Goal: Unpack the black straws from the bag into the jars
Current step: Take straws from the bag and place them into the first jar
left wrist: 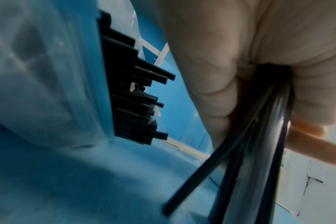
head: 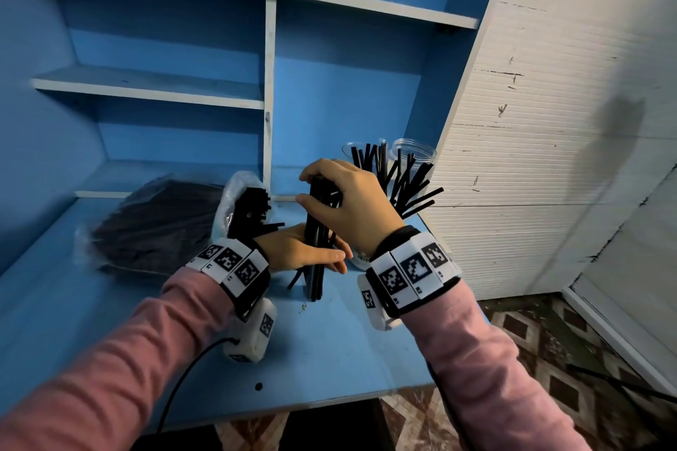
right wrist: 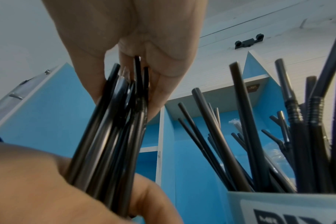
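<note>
1. Hands first: left hand wraps the lower part of an upright bundle of straws, and right hand pinches its top, bottom ends on the blue surface, probably to level them.
2. Bag lies just left, its open mouth showing more straws within easy reach.
3. Jars stand behind the right hand, already holding straws.
</note>
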